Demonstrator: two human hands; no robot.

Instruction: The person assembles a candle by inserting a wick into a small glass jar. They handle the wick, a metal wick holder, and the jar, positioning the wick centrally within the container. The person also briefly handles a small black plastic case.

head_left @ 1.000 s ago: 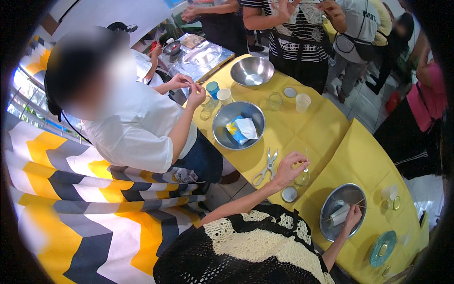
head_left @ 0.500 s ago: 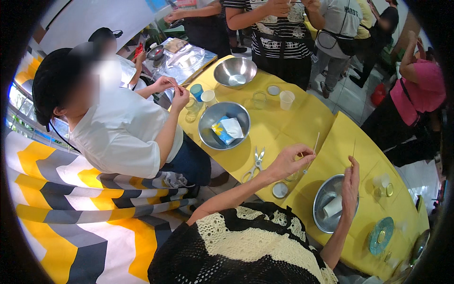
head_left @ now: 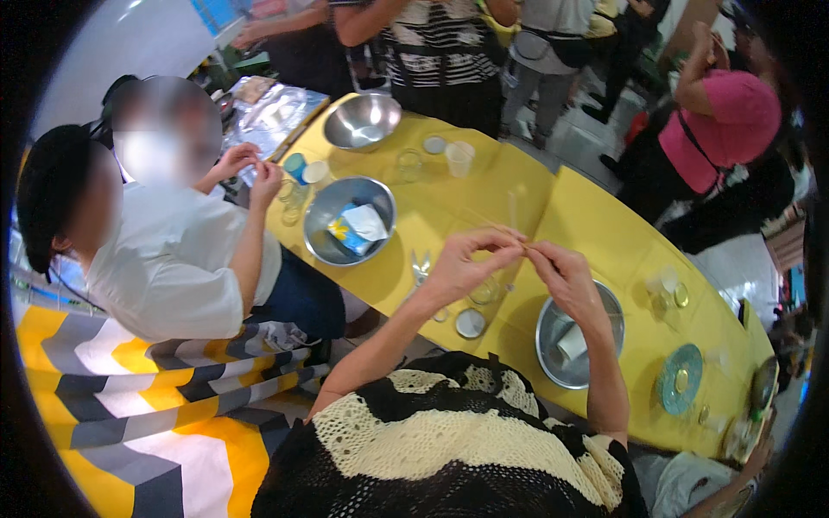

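My left hand [head_left: 468,266] and my right hand [head_left: 570,283] meet above the yellow-covered table [head_left: 587,216], with their fingertips pinched together. A thin white strand-like stick [head_left: 512,207], blurred, rises just beyond the left fingertips, and the left fingers appear closed on it. Whatever the right fingertips pinch is hidden or too small to name. Under my right hand stands a steel bowl [head_left: 546,356] with a white paper cup [head_left: 572,343] lying in it. Below my left hand are a round metal lid [head_left: 471,323], a glass jar [head_left: 488,292] and partly covered scissors [head_left: 420,266].
A steel bowl [head_left: 384,250] holding a tissue pack [head_left: 352,231] stands at left, with another steel bowl [head_left: 363,121] behind it. Jars and cups stand nearby. A green plate [head_left: 667,380] lies at right. A person in a white shirt [head_left: 164,250] works at my left.
My hands have come together from apart; the right moved left and the left lost its gap to it. The thin stick that stood up from my right hand no longer shows. The view has shifted.
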